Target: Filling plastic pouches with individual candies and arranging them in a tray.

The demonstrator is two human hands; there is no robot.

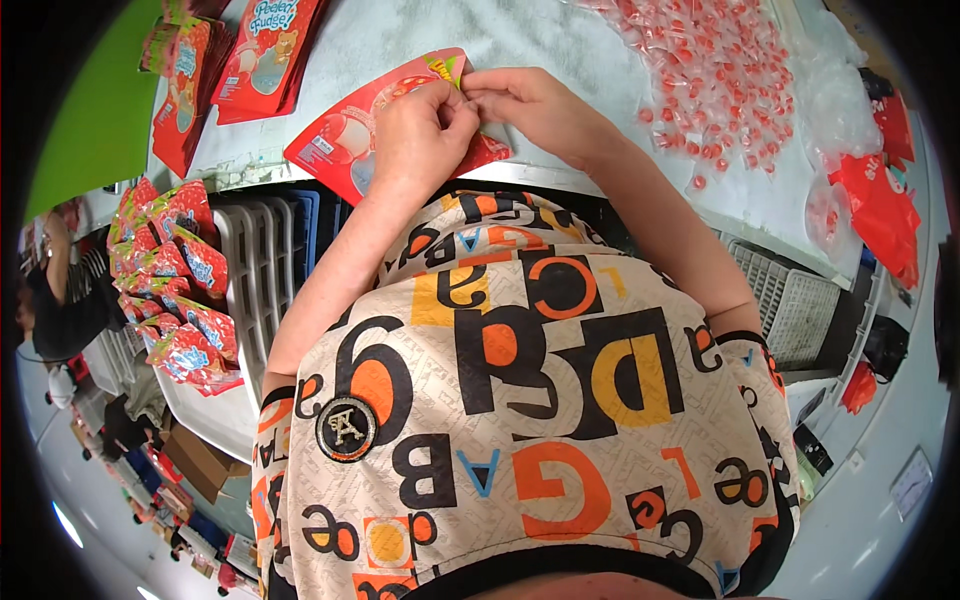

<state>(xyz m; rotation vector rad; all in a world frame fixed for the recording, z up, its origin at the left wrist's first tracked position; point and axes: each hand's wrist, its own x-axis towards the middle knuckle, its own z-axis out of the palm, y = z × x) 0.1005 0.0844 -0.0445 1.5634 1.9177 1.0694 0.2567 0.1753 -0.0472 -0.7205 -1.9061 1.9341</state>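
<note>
A red candy pouch point(335, 140) with a small yellow-green patch lies tilted at the near edge of the white table point(420, 25), partly covered by my hands. My left hand point(420, 140) is closed over it, thumb and fingers pinched at its right-hand edge. Meeting it there, my right hand point(535, 108) is also closed, its fingertips pressed together on the same edge. The exact grip between the fingertips is partly hidden. To the right of my hands spreads a heap of small red candies point(720, 90) in clear wrappers.
Stacks of flat red pouches point(265, 65) lie at the table's far left. Below them, several pouches point(180, 290) stand in a white crate point(250, 250). A red plastic bag point(880, 215) hangs at the right edge, above a grey basket point(790, 305).
</note>
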